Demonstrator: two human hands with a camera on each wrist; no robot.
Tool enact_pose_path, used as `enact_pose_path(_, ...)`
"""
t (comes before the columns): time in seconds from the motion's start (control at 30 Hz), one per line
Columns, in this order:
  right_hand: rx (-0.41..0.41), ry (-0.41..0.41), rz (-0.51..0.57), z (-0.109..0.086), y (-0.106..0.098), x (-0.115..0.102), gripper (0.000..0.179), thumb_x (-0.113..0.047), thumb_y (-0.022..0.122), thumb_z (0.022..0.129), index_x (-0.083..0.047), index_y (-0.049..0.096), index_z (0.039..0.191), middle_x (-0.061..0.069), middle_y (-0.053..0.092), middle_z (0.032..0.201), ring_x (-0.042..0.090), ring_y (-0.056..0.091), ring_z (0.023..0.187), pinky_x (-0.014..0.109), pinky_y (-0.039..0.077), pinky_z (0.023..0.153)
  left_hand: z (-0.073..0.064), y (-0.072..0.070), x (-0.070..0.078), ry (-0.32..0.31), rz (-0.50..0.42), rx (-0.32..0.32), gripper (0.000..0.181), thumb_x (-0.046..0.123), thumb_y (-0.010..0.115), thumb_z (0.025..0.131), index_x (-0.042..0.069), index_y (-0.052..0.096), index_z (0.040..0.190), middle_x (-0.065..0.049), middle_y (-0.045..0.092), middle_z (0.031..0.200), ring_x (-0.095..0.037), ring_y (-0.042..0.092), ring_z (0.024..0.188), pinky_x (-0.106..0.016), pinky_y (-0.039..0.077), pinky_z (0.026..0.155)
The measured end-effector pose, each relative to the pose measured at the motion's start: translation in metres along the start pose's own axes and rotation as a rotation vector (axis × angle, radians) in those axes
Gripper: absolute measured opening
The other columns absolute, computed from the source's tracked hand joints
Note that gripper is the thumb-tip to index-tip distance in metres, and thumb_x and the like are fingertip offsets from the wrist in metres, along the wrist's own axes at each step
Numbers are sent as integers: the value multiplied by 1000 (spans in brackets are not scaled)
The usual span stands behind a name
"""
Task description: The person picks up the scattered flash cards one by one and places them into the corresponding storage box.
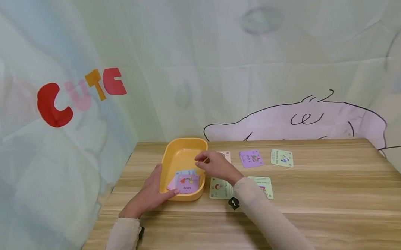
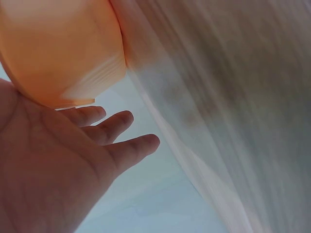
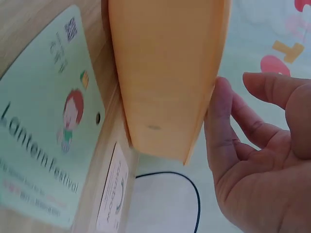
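A yellow tray point(image 1: 183, 142) stands at the table's left, with a purple "zoo" card point(image 1: 188, 184), a blue card point(image 1: 181, 172) and a pink card lying in its near end. My left hand point(image 1: 152, 192) holds the tray's near left corner, thumb over the rim; several of its fingers point(image 2: 131, 148) stretch out past the tray in the left wrist view. Over the tray's right rim is my right hand point(image 1: 217, 165), thumb and fingertips apart, no card between them. One finger touches the rim in the right wrist view. Beneath that arm lies a green "Lantern Festival" card point(image 3: 48, 126).
A "rainbow" card point(image 3: 114, 189) lies right of the tray, partly hidden by the right hand in the head view. Farther right are a purple "park" card point(image 1: 251, 158), a green "Teachers' Day" card point(image 1: 282, 158) and a green Dragon Boat card point(image 1: 266, 185). A printed curtain borders the wooden table point(image 1: 335, 190).
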State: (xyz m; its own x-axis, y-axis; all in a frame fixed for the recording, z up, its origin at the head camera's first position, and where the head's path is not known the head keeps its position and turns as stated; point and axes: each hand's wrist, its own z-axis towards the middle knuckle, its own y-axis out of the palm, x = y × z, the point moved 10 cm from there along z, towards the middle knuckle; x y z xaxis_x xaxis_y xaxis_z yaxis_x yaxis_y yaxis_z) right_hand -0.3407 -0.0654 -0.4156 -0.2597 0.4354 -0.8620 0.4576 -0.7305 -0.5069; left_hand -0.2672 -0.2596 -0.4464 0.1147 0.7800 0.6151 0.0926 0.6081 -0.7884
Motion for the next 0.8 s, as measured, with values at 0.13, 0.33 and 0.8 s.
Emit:
enact_pose_path(0.13, 4, -28, -11, -2, -7, 4, 26, -22, 63, 102, -5, 68, 121, 2, 66, 109, 20, 60, 96, 30, 55, 80, 0, -1, 3, 25, -13, 25, 106, 54, 77, 84, 10, 16, 159, -12, 35, 154, -30, 39, 134, -55, 32, 115)
enact_pose_path(0.33, -27, -55, 8, -6, -13, 9, 27, -22, 63, 102, -4, 69, 121, 2, 66, 110, 18, 60, 95, 30, 54, 81, -2, 0, 1, 14, -10, 13, 108, 54, 75, 86, 9, 12, 161, -14, 27, 161, -34, 33, 142, -59, 27, 118)
enact_pose_path(0.8, 10, -17, 42, -18, -44, 35, 23, -12, 58, 103, -3, 67, 121, 14, 66, 119, 31, 65, 103, 34, 57, 85, -3, 0, 0, -21, -17, -17, 117, 56, 73, 86, 3, 1, 162, -20, 10, 168, -39, 17, 152, -59, 17, 121)
